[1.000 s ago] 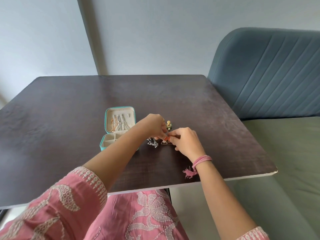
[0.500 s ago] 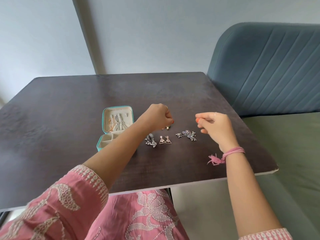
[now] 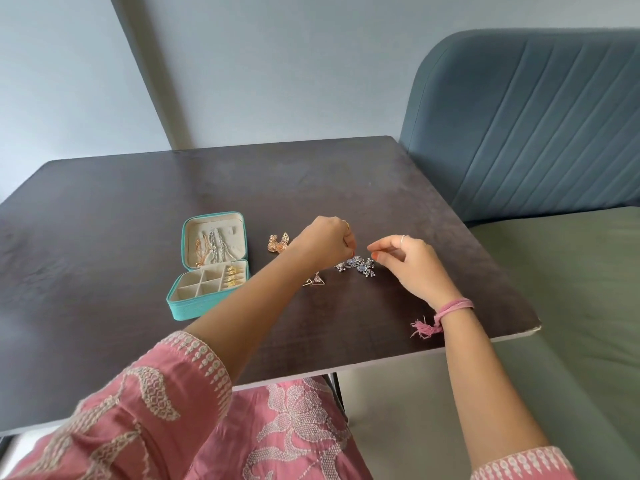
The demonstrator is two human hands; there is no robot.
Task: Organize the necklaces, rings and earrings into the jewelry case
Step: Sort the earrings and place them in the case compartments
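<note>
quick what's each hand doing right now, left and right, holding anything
Left hand: fingers curled above the silver earrings; whether it holds anything cannot be told.
Right hand: thumb and forefinger pinched together; nothing visible between them.

Left forearm covers part of triangle earrings (image 3: 314, 280) below left hand (image 3: 325, 241). Fingertip contents unresolvable on both it and right hand (image 3: 405, 259). Silver cluster (image 3: 356, 266) between hands: piece count unclear.

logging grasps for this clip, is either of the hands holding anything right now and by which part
It cannot be told. The left hand has curled fingers hiding anything inside. The right hand pinches thumb to forefinger above the silver earrings, but nothing shows between them.
</note>
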